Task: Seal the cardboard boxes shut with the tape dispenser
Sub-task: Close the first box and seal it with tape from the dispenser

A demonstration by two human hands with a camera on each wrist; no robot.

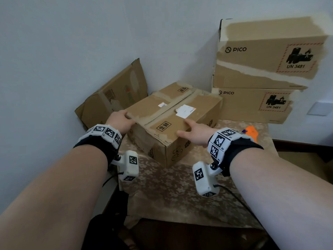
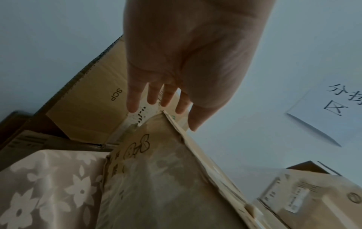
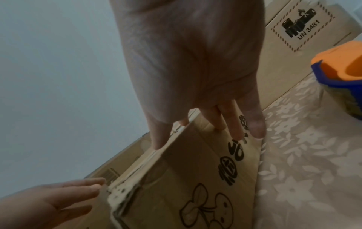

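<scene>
Both hands are on the box (image 1: 173,120), flaps folded down but with no fresh tape visible along its seam. The left hand (image 1: 120,121) lies flat-fingered at the far-left corner; the right hand (image 1: 196,131) spreads straight fingers over the near-right edge. Neither grasps anything. The dispenser (image 1: 251,132) sits untouched just right of the right wrist. Sealing looks barely begun: taping remains.

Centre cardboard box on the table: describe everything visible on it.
The centre cardboard box is brown and worn, flaps closed, with torn tape residue along the centre seam, a white label on top and printed characters and cartoons on its sides. It sits angled on the floral tablecloth. The left hand touches its left corner; the right hand rests on top.
</scene>
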